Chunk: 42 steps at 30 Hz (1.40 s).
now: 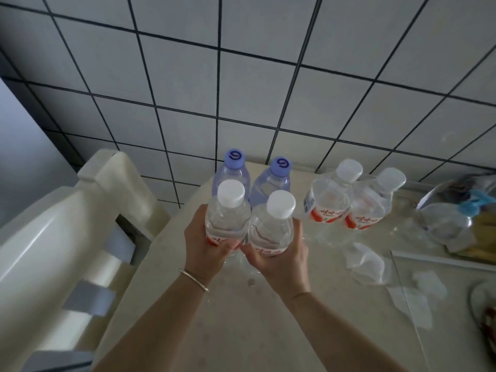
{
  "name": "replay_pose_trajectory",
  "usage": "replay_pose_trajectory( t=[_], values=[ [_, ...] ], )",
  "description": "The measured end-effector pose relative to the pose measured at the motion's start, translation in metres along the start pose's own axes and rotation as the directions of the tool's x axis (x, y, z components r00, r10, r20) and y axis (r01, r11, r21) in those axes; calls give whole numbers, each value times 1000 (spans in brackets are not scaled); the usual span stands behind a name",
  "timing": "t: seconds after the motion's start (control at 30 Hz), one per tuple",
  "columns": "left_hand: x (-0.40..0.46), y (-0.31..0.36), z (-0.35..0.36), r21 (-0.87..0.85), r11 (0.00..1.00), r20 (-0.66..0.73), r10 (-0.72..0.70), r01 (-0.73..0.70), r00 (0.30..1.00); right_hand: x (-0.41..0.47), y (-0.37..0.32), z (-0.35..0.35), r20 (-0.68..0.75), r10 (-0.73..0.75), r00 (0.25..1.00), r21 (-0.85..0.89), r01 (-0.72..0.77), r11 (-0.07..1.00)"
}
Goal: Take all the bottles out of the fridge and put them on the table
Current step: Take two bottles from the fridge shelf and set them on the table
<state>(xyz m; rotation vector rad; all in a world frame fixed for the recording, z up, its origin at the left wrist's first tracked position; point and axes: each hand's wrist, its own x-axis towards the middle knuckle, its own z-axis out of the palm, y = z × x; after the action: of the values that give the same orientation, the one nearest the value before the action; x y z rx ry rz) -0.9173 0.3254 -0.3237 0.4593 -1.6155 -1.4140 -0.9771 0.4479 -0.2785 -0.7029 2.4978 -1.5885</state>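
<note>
Two bare forearms reach in from the bottom edge, a thin metal bangle (193, 280) on the left wrist. The left hand (206, 247) grips a clear plastic bottle (228, 213), fingers curled round its lower body; the right hand (280, 260) grips a second one (272, 226) the same way. The two bottles are upright, touching side by side, each with a smooth white screw cap and a red-and-white label low down; the red script on the labels is too blurred to read. Whether their bases rest on the table (241, 326) I can't tell, as the hands hide them. Just behind stand two blue-tinted bottles (232, 171) (272, 179) with lilac caps, each cap bearing a dark curled mark like a "9" or a "G". To the right, a pair of clear bottles (328, 197) (371, 208) with white caps and the same red labels stands close together, touching. The table is pale beige stone with a glossy glass sheet (418, 304) over its right part. Far right lies a crumpled clear bag (448, 224) with a blue clip, contents unclear. At left is a cream moulded plastic chair (80, 224). Behind, a wall (241, 76) of white square tiles with dark grout.
</note>
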Motion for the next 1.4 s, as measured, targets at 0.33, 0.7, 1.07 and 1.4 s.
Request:
replay_pose_trajectory(
  t=[0.33,0.7,1.07,1.4],
  values=[
    [-8,8,-22,186,966,166,-210,179,964,-18,-3,-21,263,207,942,-45,-202,978],
    [-121,142,-45,473,858,56,-256,200,965,-129,-47,-100,329,146,933,-230,-71,971],
    [-341,281,-79,483,834,-221,-177,266,959,-307,-71,-183,544,-118,831,-114,212,971],
    [-547,389,-147,443,770,-570,-153,459,807,-498,-110,-215,811,-274,517,48,408,912]
  ],
)
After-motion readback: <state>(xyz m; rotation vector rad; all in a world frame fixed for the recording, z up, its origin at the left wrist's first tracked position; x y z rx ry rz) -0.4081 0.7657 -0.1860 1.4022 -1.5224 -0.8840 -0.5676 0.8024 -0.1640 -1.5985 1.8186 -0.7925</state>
